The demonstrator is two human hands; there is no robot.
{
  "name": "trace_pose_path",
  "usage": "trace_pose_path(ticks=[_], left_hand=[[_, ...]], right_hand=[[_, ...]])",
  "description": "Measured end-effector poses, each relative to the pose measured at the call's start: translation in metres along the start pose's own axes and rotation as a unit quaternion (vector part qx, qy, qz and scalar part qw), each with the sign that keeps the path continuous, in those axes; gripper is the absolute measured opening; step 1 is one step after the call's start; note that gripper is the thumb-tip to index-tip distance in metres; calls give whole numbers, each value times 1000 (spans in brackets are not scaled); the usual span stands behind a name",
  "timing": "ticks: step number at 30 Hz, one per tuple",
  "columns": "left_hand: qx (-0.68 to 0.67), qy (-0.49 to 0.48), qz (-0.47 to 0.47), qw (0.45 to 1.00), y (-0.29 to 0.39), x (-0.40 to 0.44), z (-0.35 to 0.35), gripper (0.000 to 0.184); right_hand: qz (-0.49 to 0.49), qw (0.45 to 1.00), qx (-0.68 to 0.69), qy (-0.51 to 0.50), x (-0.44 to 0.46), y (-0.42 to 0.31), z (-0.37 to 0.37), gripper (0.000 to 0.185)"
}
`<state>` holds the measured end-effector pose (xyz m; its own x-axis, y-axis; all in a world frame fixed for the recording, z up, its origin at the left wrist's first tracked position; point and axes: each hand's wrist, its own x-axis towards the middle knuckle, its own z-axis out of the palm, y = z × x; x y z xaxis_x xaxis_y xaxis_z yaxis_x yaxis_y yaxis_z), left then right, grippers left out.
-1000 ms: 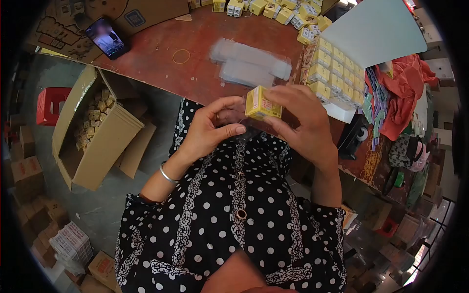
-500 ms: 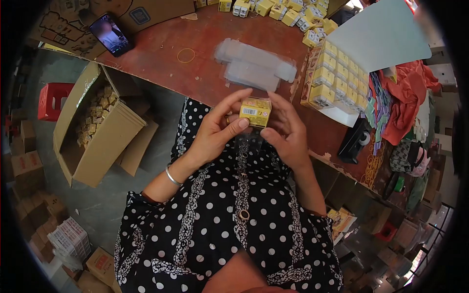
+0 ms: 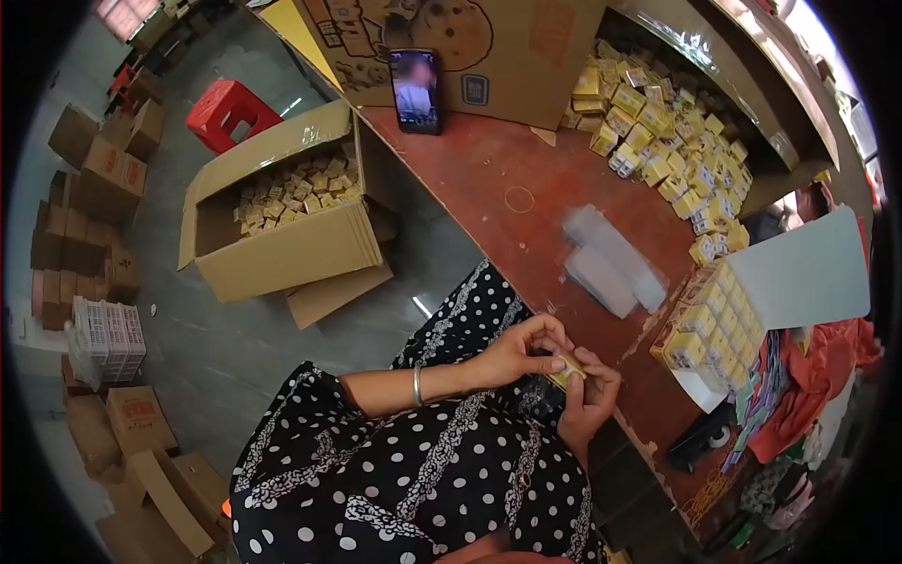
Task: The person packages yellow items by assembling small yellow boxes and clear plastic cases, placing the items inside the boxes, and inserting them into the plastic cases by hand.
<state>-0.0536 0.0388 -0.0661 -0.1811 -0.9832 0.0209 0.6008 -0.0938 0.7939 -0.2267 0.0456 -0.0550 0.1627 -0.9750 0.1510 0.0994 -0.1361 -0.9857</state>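
"What are your fingers doing?"
"My left hand (image 3: pixel 528 352) and right hand (image 3: pixel 594 404) both pinch one small yellow printed box (image 3: pixel 569 371), thumbs on its upper side, by the near edge of the table."
"How do you handle it well?"
"I'd guess it's thin card, so light thumbs and even pressure should spare the corners. How my hidden fingers lie underneath, I can't tell."
"And the surface?"
"Red painted wood (image 3: pixel 470 169), I think. Beyond my hands lie blurred translucent plastic sleeves (image 3: pixel 606 282); farther left, a thin yellow rubber band (image 3: pixel 508 204). Yellow boxes in rows (image 3: pixel 719 315) stand right; a loose yellow heap (image 3: pixel 662 141) spreads far."
"The room?"
"Left, an open brown cardboard carton (image 3: pixel 291 268) holds small boxes; beyond it, a red plastic stool (image 3: pixel 214 101)."
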Motion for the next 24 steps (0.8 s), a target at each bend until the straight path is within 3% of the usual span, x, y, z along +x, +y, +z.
trace_pose_path(ticks=[3,4,9,11,13,17,19,22,24], left_hand=[[25,-1,-15,1000,1,3,-3,24],[37,-26,-59,997,4,3,-6,21],[146,-87,-36,985,16,5,-10,15],[171,-102,-21,980,27,7,-8,16],[232,-126,17,964,38,7,-6,15],[254,-127,28,959,45,6,0,14],[262,-92,-10,961,52,5,7,12],[335,-86,65,936,50,10,9,12],[311,-75,36,947,52,10,9,11]], right_hand=[[0,999,-9,39,1,1,-1,22],[-3,1000,-21,18,1,1,-6,20],[-6,997,1,-71,9,-20,-16,11],[102,992,-5,-70,12,-41,-8,11],[112,991,-14,-71,12,-45,-9,12],[101,992,-45,-64,12,-41,-14,12],[99,992,-47,-62,16,-44,-16,10],[80,995,-38,-52,21,-46,-14,7],[71,994,-63,-55,22,-46,-14,7]])
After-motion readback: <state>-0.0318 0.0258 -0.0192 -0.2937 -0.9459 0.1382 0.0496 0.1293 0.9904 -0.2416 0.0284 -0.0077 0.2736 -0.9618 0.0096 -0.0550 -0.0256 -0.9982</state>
